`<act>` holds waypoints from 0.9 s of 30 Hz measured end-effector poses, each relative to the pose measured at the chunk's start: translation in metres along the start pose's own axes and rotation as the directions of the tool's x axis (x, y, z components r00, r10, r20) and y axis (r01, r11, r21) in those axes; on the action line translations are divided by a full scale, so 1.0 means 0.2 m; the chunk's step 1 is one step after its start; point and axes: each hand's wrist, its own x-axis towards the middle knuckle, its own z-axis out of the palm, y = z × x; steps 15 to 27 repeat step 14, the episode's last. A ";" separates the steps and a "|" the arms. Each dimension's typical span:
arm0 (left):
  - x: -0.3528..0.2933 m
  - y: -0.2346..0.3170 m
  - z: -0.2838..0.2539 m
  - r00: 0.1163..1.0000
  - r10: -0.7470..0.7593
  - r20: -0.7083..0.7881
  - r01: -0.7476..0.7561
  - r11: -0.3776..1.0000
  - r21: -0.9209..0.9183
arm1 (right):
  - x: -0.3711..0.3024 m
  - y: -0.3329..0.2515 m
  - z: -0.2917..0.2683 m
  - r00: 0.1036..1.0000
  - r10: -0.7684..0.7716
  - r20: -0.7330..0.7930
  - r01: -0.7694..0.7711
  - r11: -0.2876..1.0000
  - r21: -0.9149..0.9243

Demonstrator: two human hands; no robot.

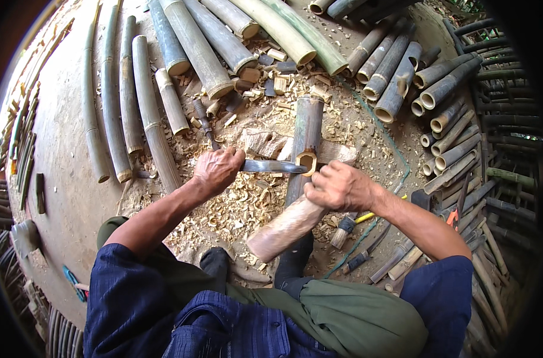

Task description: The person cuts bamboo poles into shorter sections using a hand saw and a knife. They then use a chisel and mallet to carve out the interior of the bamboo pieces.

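Note:
My left hand (219, 170) is closed at the handle end of a machete, its fingers hiding the grip. The machete's blade (268, 166) reaches right, its tip end at an opening cut in a dark bamboo tube (309, 122). That tube lies pointing toward me across a rough block of wood (337, 153). Just right of the opening, my right hand (338, 186) is wrapped round a thick wooden club (289, 228). The club slants down to the left over the lower part of the tube and is smeared by motion.
Pale chips (223, 209) cover the ground around the block. Long bamboo poles (152, 113) lie at the left, and cut tubes (397, 83) are stacked at the right. A chisel-like tool (205, 122) lies beyond my left hand. A sheathed-looking blade (367, 253) rests near my right knee.

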 end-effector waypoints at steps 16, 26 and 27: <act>0.12 0.05 -0.05 0.995 0.069 0.070 -0.053 0.975 -0.214 | -0.06 -0.31 -0.07 0.976 0.172 0.131 -0.173 0.985 -0.002; 0.12 0.05 -0.05 0.995 0.069 0.070 -0.053 0.975 -0.214 | -0.06 -0.31 -0.07 0.976 0.172 0.131 -0.173 0.985 -0.002; 0.12 0.05 -0.05 0.995 0.069 0.070 -0.053 0.975 -0.214 | -0.06 -0.31 -0.07 0.976 0.172 0.131 -0.173 0.985 -0.002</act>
